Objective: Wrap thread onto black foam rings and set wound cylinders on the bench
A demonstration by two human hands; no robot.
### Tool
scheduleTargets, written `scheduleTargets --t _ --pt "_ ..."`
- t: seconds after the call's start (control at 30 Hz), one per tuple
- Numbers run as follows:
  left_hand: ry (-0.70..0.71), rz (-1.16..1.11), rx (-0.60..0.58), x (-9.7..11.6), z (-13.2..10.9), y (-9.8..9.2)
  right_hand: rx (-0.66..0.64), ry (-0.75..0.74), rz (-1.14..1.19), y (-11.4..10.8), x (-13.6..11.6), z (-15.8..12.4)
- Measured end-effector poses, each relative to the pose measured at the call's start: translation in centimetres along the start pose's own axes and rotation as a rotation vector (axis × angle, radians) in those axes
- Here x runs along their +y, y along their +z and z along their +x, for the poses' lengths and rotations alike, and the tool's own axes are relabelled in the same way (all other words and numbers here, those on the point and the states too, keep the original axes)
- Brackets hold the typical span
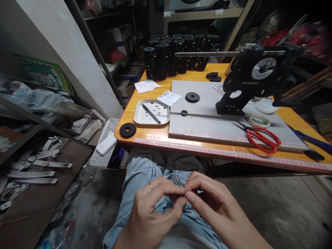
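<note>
Hands, two, lower centre of the frame: left hand [153, 207], with one gold ring [150, 185], and right hand [215, 199]. Fingers of both pinched narrow, tips meeting on one small dark piece [184, 194], mostly hidden, held above the lap.

Worktop [153, 133], one, yellow, across the centre and right. On it:
- Tray [137, 119], white, one, left of centre; inside, one pen [150, 113] and numerous small dark bits, too small for a sure count.
- Black discs, four: one near disc [127, 135] at the worktop's left corner, one middle disc [192, 100] on the grey board [207, 129], a pair [215, 79] behind the board.
- Small black ring [184, 113], one, on the board.
- Printed slip [169, 98], one, overlapping the board's edge; white cloth [147, 86], one, further back.
- Black machine [233, 102], one, with one dial [264, 67], right of centre.
- Red-handled scissors [269, 151], one pair, right; shallow dish [251, 121], one, just behind.
- Black cylinders [163, 64], more than ten, upper centre, overlapping; exact count cannot be told.
</note>
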State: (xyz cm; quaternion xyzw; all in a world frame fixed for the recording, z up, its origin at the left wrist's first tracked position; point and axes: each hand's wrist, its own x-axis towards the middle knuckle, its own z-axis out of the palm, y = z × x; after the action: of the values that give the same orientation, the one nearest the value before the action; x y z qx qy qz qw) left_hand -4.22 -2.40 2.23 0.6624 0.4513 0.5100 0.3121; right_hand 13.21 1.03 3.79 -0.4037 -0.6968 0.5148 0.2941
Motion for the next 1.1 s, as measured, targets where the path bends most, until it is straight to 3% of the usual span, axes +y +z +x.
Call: scheduleTargets --t 0.2,0.5,1.1 --pt "0.037 0.026 0.010 -0.1 0.4 -0.3 0.020 0.036 -0.021 0.3 -0.3 0.1" --pt "-0.060 -0.122 0.034 -0.4 0.0 0.1 -0.020 0.105 0.121 0.9 -0.5 0.2" --pt "-0.120 -0.225 0.011 -0.1 0.1 0.5 -0.063 0.069 0.079 1.4 0.3 0.3"
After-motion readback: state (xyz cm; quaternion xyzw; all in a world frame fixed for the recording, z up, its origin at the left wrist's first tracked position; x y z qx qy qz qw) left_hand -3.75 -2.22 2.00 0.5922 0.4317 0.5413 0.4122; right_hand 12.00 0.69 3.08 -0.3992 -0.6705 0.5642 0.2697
